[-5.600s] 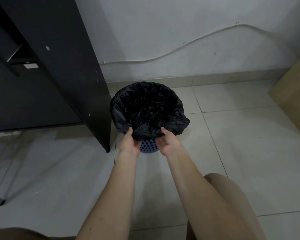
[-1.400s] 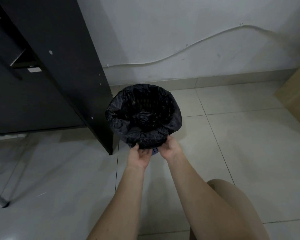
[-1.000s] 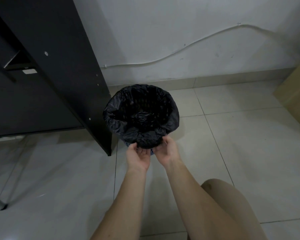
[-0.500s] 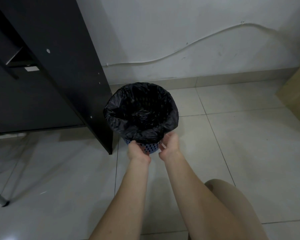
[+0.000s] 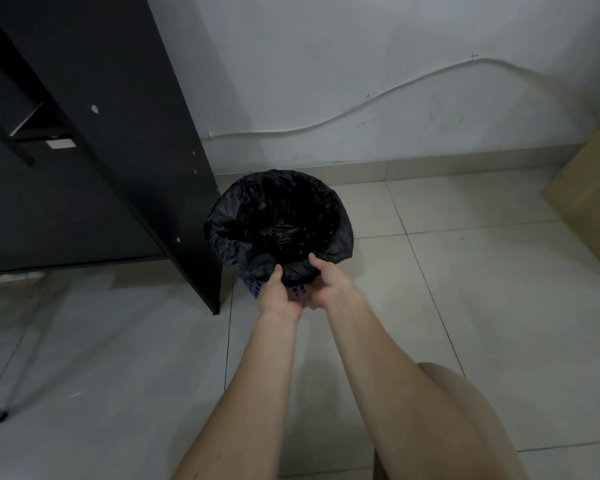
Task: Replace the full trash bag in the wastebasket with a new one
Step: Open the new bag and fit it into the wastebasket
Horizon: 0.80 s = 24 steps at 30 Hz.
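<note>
Both hands meet at the near side of a small wastebasket, low against its front. The left hand [image 5: 277, 296] has its thumb up on the black plastic and its fingers curled under the hanging edge, gripping a fold of the trash bag [image 5: 280, 225]. The right hand [image 5: 327, 285] mirrors it just beside, thumb laid over the top of the same bunched fold and fingers curled beneath it, so the two hands pinch the plastic between them with only a narrow gap. In that gap, and just left of the left hand, a bit of the blue wastebasket [image 5: 254, 288] shows, its wall pierced with dark holes.

The bag lines the wastebasket and is turned down over the rim all the way round; its mouth is open and the inside is dark and crinkled, and what lies at the bottom cannot be made out. The wastebasket stands upright on the pale tiled floor [image 5: 465, 306], close beside the end panel of a black desk [image 5: 125, 126] on the left, near the wall [image 5: 326, 64]. A white cable [image 5: 343, 116] runs along that wall in a loose curve above the skirting. At the right edge stands a light wooden panel [image 5: 593, 195]. The person's bare forearms reach in from the bottom, with a knee [image 5: 465, 410] at lower right.
</note>
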Tool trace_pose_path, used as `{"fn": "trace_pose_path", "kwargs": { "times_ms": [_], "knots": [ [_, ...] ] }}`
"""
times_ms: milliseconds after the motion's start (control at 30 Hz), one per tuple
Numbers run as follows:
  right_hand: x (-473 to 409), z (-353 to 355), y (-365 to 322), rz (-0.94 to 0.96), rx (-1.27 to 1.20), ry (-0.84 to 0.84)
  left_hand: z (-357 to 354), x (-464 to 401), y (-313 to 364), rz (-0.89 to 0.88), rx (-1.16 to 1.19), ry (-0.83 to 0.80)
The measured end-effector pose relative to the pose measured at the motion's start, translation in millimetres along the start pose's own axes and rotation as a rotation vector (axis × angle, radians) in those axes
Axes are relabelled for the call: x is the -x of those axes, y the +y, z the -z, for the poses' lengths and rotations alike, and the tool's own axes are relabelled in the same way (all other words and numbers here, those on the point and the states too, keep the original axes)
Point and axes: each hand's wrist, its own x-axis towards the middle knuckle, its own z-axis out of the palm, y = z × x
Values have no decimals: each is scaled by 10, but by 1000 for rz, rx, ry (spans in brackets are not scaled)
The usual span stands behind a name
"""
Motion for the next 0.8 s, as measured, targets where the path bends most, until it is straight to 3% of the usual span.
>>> {"fn": "trace_pose_path", "kwargs": {
  "times_ms": [400,600,800],
  "knots": [
    [35,-58,12,67,60,113,-153,62,44,-99,-76,260],
    [87,-215,-71,160,87,180,-154,85,8,-172,-66,287],
    [67,-160,-2,177,94,139,-111,112,-62,-185,-44,206]
  ]
}}
